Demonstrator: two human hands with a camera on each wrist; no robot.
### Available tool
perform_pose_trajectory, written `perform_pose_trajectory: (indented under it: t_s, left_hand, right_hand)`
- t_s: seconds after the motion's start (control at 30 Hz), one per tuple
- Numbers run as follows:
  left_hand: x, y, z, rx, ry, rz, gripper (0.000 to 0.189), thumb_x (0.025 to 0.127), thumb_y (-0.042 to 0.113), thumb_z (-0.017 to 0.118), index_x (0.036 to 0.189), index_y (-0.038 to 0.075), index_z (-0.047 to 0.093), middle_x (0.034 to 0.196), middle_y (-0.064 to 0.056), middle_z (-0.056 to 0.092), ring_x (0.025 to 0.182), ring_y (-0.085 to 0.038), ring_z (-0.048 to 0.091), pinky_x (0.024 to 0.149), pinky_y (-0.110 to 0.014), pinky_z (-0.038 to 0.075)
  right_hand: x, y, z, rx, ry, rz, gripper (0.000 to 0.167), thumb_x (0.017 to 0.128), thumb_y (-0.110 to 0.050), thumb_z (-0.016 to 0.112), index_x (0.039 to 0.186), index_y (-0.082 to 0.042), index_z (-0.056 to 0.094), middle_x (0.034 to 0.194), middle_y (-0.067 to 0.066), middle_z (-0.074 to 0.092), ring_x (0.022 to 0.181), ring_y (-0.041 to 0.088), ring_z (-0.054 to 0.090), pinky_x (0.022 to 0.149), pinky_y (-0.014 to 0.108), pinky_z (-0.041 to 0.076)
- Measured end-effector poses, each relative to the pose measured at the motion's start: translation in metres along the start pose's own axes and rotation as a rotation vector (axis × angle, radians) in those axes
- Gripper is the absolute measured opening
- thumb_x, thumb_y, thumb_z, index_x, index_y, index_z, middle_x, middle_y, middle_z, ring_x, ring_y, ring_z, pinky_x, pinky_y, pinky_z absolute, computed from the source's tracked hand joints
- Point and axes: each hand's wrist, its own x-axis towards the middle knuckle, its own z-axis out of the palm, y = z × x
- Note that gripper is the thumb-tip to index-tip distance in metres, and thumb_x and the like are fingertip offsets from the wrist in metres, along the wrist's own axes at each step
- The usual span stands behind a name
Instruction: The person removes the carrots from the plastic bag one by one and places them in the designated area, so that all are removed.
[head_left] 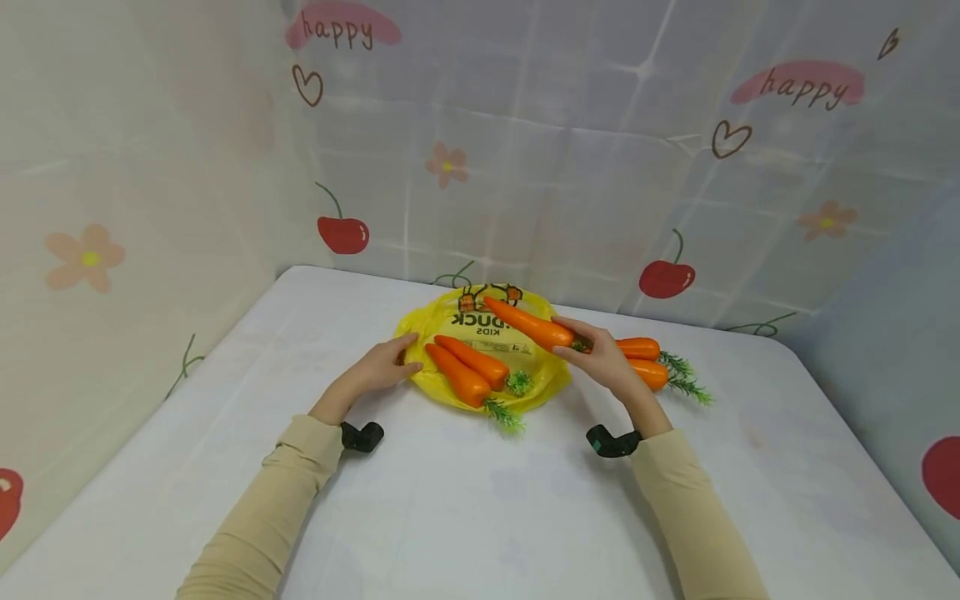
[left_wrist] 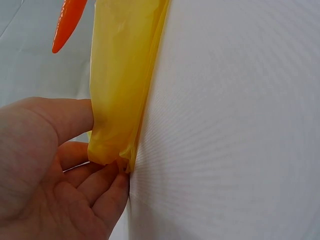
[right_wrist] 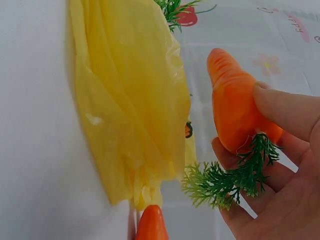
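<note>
A yellow plastic bag (head_left: 543, 367) with printed lettering lies spread on the table, two toy carrots (head_left: 456, 377) with green tops resting on it. At its left edge my left hand (head_left: 382, 367) holds the plastic between thumb and fingers; in the left wrist view the fingertips grip a gathered bit of the yellow bag (left_wrist: 120, 100). My right hand (head_left: 603, 357) grips another carrot (head_left: 531, 323) by its thick end, raised over the bag's right side, tip pointing left. Its green leaves (right_wrist: 240, 175) hang by the fingers in the right wrist view.
Two more carrots (head_left: 649, 374) lie side by side on the white table (head_left: 480, 500), just right of my right hand. A patterned curtain (head_left: 525, 208) with cherries and flowers rises behind the table. Each wrist wears a black camera (head_left: 363, 437).
</note>
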Motion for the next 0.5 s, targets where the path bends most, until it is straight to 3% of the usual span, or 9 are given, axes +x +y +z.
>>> perform_pose_trajectory:
  t_s: [0.5]
  left_hand:
    - [-0.001,0.003,0.000,-0.010,-0.001,-0.023,0.063,0.095,0.020,0.056,0.144,-0.005,0.027,0.147,-0.020,0.027,0.135,-0.034,0.023,0.108,-0.045,0.022]
  right_hand:
    - [-0.034,0.025,-0.026,-0.035,0.056,0.058,0.058,0.089,-0.031,0.066,0.139,-0.010,0.047,0.132,0.016,0.047,0.110,0.031,0.045,0.095,0.047,0.038]
